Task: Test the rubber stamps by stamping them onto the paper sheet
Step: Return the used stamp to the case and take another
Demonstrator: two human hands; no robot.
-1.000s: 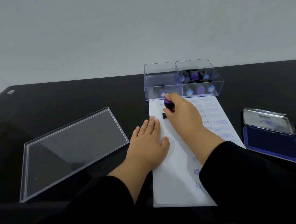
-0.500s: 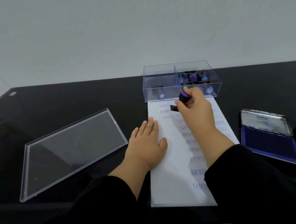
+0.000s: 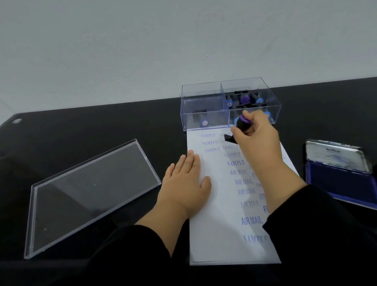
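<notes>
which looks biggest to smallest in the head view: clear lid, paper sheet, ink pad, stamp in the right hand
1. Clear lid and paper sheet: look alike, unranked.
2. Ink pad.
3. Stamp, smallest, partly hidden by the right hand.

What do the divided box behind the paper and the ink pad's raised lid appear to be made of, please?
Divided box: clear, glossy rigid plastic, probably acrylic; the stamps inside show straight through its walls, whose edges catch the light. Ink pad lid: looks like thin metal with a shiny silver finish and printed label, though it could be metallised plastic.
</notes>
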